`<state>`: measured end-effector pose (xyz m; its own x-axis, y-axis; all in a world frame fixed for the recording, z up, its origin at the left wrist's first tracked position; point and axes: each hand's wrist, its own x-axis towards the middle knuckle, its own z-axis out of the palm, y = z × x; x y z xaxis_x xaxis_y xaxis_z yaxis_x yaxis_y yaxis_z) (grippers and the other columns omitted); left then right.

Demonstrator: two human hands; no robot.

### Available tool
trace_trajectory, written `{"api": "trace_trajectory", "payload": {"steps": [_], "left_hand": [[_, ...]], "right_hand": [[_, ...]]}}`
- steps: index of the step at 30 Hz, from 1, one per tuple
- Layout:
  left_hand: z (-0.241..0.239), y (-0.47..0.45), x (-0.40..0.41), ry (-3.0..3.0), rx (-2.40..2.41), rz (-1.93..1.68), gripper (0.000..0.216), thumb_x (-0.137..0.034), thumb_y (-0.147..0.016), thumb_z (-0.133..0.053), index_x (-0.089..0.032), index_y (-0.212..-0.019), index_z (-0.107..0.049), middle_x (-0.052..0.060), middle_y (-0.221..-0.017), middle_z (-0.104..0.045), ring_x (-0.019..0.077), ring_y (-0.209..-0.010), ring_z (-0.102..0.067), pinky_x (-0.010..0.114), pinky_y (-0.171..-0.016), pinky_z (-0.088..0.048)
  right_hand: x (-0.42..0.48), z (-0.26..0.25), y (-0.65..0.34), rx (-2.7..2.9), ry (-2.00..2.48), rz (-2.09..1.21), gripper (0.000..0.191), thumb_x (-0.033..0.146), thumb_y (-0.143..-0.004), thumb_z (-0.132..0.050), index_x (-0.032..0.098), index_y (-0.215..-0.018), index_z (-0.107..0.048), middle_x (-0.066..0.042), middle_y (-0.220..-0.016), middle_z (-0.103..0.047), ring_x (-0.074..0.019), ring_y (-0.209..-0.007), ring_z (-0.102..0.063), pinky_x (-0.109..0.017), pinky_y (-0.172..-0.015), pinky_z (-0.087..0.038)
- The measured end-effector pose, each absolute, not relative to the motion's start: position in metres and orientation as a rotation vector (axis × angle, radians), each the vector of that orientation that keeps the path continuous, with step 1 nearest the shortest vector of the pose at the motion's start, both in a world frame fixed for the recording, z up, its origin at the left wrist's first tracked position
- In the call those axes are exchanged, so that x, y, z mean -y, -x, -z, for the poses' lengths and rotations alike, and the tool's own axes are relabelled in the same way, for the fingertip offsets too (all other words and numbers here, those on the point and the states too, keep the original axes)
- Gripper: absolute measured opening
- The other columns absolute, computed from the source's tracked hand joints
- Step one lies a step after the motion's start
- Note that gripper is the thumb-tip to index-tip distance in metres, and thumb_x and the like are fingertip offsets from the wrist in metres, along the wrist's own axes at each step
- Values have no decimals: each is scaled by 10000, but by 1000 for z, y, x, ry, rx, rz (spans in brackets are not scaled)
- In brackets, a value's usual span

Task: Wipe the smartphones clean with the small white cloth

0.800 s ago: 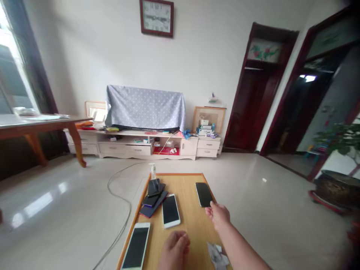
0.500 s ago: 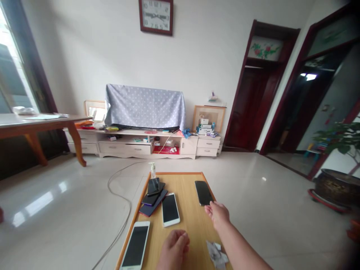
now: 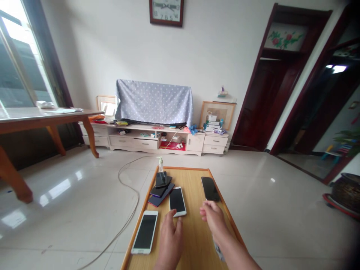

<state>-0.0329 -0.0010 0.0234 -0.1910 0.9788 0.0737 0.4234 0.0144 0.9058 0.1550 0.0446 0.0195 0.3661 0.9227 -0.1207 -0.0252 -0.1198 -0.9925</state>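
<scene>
On the wooden surface [image 3: 194, 240], the left hand [image 3: 170, 240] lay flat, its fingers [image 3: 174, 222] loosely spread and just touching the near end of the white phone [image 3: 177, 201]. The right hand [image 3: 213, 219] hovered just short of the black phone [image 3: 210, 188], fingers curled and holding nothing. Left of the white phone lay a stack of dark phones [image 3: 161, 186]; nearer lay another white phone [image 3: 145, 236].

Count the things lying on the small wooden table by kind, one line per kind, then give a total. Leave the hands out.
White-framed phones: 2
Black phone lying alone: 1
Dark phones in the overlapping pile: 3, as far as can be told
Pump bottle: 1
Total: 7
</scene>
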Motion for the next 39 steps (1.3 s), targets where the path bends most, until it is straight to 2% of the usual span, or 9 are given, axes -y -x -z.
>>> {"api": "trace_trajectory", "payload": {"steps": [2, 5, 10, 13, 18, 24, 32, 36, 39], "left_hand": [[-16, 35, -2, -1629, -1784, -1059, 562, -456, -936, -391, -139, -1378, -534, 171, -1452, -553, 307, -1393, -463, 464, -1161, -360], [-13, 35, -4, -1849, -1906, -811, 581, -359, -946, -367, -77, -1433, -510, 196, -1521, -494, 325, -1466, -381, 479, -1207, -302], [-27, 34, 2, -1937, -1931, -584, 551, -281, -969, -324, -102, -1459, -499, 162, -1558, -461, 324, -1470, -375, 478, -1151, -371], [-37, 36, 5, -1941, -1910, -580, 536, -261, -965, -318, -91, -1426, -532, 167, -1537, -488, 320, -1462, -388, 474, -1153, -371], [-41, 38, 14, -1966, -1893, -687, 507, -271, -939, -376, -64, -1348, -592, 178, -1415, -605, 312, -1377, -482, 430, -1166, -361], [-40, 30, 37, -1964, -1869, -726, 433, -282, -911, -448, -126, -1278, -618, 147, -1360, -625, 300, -1287, -515, 403, -1107, -375], [-43, 25, 71, -2035, -1842, -640, 345, -262, -836, -555, -214, -1171, -622, 96, -1220, -633, 281, -1142, -537, 376, -970, -384], [-47, 23, 83, -2053, -1879, -678, 506, -397, -804, -647, -219, -1270, -565, 93, -1311, -593, 290, -1222, -498, 384, -1011, -349], [-47, 20, 87, -2074, -1944, -681, 690, -521, -769, -699, -228, -1362, -503, 101, -1378, -559, 301, -1276, -461, 400, -1027, -323]], "right_hand": [[-42, -22, -132, 987, 1432, -1070, 451, 487, -764, -695, 193, -1105, -699, -110, -1131, -754, -268, -1070, -710, -336, -866, -562], [-42, -20, -104, 1107, 1429, -1133, 565, 443, -788, -676, 159, -1275, -646, -149, -1388, -634, -258, -1298, -595, -325, -1061, -469], [-44, -18, -85, 1218, 1496, -1183, 678, 409, -862, -576, 62, -1440, -504, -200, -1487, -529, -242, -1379, -519, -314, -1121, -412], [-39, -18, -83, 1264, 1541, -1163, 703, 409, -877, -549, 28, -1463, -468, -221, -1487, -520, -246, -1376, -523, -311, -1117, -412], [-16, -17, -88, 1325, 1591, -1101, 673, 431, -863, -571, 53, -1418, -531, -207, -1429, -585, -270, -1333, -565, -325, -1091, -436], [26, -12, -100, 1311, 1636, -1045, 574, 474, -864, -577, 166, -1348, -604, -144, -1333, -672, -291, -1273, -611, -378, -1056, -469], [92, -19, -109, 1238, 1548, -1034, 527, 529, -789, -682, 213, -1210, -709, -115, -1181, -747, -323, -1156, -679, -389, -965, -533], [97, -42, -152, 1205, 1578, -854, 461, 565, -865, -568, 200, -1088, -739, -110, -1085, -770, -283, -985, -735, -354, -810, -577], [91, -51, -193, 1185, 1670, -684, 438, 545, -880, -539, 203, -1081, -723, -85, -1038, -762, -252, -961, -718, -337, -849, -543]]}}
